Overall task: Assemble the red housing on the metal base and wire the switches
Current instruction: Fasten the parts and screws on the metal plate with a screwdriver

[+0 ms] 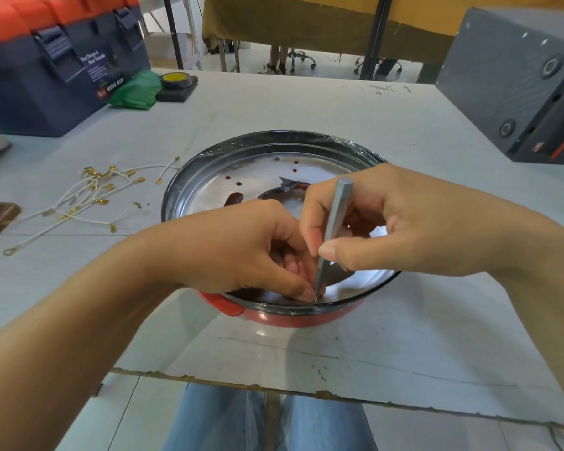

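Both hands work inside the metal base [209, 187]: right hand [404, 222] grips a driver bit [334, 222], left hand [241, 249] pinches its tip.

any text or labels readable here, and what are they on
"WING BOX": white letters on the dark blue toolbox.
Heading and small print on the toolbox label above it: too blurred to read.
Red mark on the grey case: too small to read.
Pen scribbles on the table: illegible.

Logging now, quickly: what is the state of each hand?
Left hand: pinching something small at the bit tip; cannot tell what.
Right hand: holding the bit.
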Motion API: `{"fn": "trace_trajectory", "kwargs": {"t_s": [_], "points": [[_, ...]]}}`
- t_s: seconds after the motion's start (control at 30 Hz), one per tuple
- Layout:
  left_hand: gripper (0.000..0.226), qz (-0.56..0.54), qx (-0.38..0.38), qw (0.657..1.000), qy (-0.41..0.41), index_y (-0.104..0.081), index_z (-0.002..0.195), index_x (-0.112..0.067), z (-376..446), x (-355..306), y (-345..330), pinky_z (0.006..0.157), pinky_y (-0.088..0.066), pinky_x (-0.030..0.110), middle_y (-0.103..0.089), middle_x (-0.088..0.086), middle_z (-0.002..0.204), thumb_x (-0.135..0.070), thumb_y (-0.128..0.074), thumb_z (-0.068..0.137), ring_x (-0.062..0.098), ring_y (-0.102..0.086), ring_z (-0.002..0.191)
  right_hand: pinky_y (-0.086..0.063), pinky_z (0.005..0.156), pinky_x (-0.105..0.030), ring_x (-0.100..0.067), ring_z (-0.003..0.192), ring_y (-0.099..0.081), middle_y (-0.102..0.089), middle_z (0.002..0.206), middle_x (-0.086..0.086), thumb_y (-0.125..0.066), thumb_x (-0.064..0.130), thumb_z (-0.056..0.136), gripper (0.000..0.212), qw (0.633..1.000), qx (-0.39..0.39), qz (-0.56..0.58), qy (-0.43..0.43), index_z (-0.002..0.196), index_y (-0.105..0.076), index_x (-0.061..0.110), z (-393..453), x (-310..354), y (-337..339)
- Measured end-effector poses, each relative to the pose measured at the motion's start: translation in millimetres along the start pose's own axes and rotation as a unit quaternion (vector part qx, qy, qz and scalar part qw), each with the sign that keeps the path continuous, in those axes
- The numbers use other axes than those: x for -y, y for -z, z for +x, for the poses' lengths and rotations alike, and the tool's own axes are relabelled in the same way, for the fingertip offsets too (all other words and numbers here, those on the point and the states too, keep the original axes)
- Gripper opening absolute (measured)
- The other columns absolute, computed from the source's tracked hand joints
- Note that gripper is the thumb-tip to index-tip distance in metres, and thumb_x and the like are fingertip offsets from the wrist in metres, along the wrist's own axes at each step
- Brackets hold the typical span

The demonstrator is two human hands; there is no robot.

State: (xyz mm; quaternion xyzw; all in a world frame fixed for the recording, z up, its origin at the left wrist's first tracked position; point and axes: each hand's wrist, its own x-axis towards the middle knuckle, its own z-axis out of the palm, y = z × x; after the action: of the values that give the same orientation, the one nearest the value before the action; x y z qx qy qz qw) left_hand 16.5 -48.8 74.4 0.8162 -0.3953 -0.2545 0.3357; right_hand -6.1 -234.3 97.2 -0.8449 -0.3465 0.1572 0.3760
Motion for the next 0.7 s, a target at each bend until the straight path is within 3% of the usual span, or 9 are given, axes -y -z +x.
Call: {"fn": "trace_trajectory", "kwargs": {"t_s": [0.2, 0.33, 0.5, 0.7], "points": [[0.017, 0.003, 0.000, 1.000, 0.000, -0.066, 0.070, -0.029, 0.2, 0.4, -0.1, 0.060, -0.043, 0.010, -0.060, -0.014, 0.061, -0.015, -0.072, 0.078, 0.003, -0.055, 0.058, -0.041, 0.055, -0.007, 0.000, 0.058, -0.054, -0.062, 0.067, 0.011, -0.060, 0.012, 0.082, 0.015, 0.999, 0.044, -0.018, -0.013, 0.076, -0.063, 0.026, 2.2, 4.0, 6.3], [0.029, -0.016, 0.001, 1.000, -0.004, -0.062, 0.064, -0.033, -0.3, -0.8, -0.3, 0.058, -0.040, 0.006, -0.058, -0.017, 0.057, -0.011, -0.073, 0.078, -0.001, -0.054, 0.055, -0.050, 0.054, -0.023, -0.003, 0.061, -0.061, -0.070, 0.072, 0.005, -0.065, 0.015, 0.083, 0.009, 0.996, 0.076, -0.038, -0.025, 0.081, -0.069, 0.023, 3.3, 9.0, 17.4], [0.023, -0.026, 0.006, 1.000, 0.008, -0.066, 0.069, -0.031, 0.5, -0.4, -0.7, 0.060, -0.042, 0.006, -0.061, -0.017, 0.060, -0.011, -0.073, 0.078, -0.001, -0.057, 0.057, -0.040, 0.046, -0.005, 0.002, 0.050, -0.058, -0.070, 0.066, 0.007, -0.073, 0.020, 0.076, 0.004, 0.991, 0.095, -0.094, -0.026, 0.079, -0.075, 0.022, 10.2, 21.0, 29.1], [0.019, -0.013, 0.000, 1.000, 0.014, -0.066, 0.069, -0.030, 0.3, -0.5, -0.9, 0.062, -0.043, 0.011, -0.062, -0.013, 0.061, -0.015, -0.074, 0.078, 0.000, -0.056, 0.058, -0.048, 0.052, -0.009, 0.002, 0.050, -0.063, -0.066, 0.055, 0.016, -0.070, 0.028, 0.073, 0.003, 0.974, 0.112, -0.190, -0.043, 0.072, -0.073, 0.026, 19.3, 33.6, 29.3]]}}
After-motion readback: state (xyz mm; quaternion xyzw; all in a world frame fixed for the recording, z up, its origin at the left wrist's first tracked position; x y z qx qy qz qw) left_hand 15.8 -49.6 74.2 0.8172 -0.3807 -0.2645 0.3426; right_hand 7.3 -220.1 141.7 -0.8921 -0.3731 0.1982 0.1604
